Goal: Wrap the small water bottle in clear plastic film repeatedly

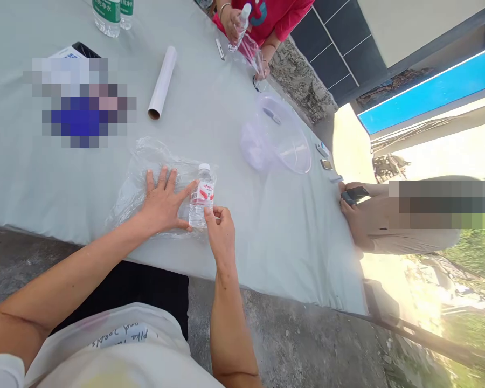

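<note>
A small clear water bottle with a white cap and a red-and-white label lies on a wrinkled sheet of plastic film on the table. My left hand is spread flat on the film, its fingers apart, with forefinger and thumb close to the bottle's left side. At the bottle's lower right, my right hand has its thumb and curled fingers closed on the edge. Whether those fingers grip the bottle, the film under it, or both cannot be made out.
A white roll lies farther back, left of a translucent basin and a pale crumpled plastic bag. Larger bottles stand at the back left. Across the table a person in red holds a bottle and film; another person holds a phone.
</note>
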The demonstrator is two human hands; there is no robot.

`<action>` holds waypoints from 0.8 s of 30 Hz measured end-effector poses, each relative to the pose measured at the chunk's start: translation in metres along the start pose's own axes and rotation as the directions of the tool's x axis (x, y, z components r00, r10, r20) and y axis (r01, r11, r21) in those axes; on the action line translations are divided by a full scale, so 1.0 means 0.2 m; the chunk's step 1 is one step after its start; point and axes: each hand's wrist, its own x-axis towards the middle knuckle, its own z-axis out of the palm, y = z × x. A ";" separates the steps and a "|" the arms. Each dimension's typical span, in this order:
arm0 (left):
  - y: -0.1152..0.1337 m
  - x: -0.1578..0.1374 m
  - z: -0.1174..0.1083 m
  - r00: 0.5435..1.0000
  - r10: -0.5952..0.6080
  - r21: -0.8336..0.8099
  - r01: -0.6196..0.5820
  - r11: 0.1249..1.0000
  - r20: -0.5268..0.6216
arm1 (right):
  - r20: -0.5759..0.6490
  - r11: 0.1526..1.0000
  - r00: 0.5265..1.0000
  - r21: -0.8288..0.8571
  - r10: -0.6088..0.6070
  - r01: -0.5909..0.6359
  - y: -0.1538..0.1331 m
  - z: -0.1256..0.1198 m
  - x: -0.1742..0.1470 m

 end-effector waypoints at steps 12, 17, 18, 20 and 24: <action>-0.24 -0.01 -0.18 0.999 -0.043 -0.051 0.045 0.998 0.030 | -0.257 0.786 0.774 -0.430 -0.578 0.444 -0.04 0.21 -0.10; -0.35 -0.02 -0.20 0.988 -0.085 -0.181 0.061 0.982 -0.129 | -0.074 0.628 0.708 -0.532 -0.702 0.568 -0.09 0.30 -0.16; -0.35 -0.02 -0.22 0.979 -0.106 -0.223 0.066 0.973 -0.173 | -0.034 0.604 0.700 -0.536 -0.713 0.589 -0.10 0.31 -0.16; -0.34 0.00 -0.27 0.955 -0.132 -0.274 0.057 0.960 -0.266 | 0.014 0.588 0.705 -0.539 -0.709 0.603 -0.12 0.32 -0.17; -0.19 0.08 -0.38 0.934 -0.054 -0.196 -0.017 0.980 -0.352 | 0.003 0.618 0.733 -0.534 -0.680 0.577 -0.12 0.31 -0.15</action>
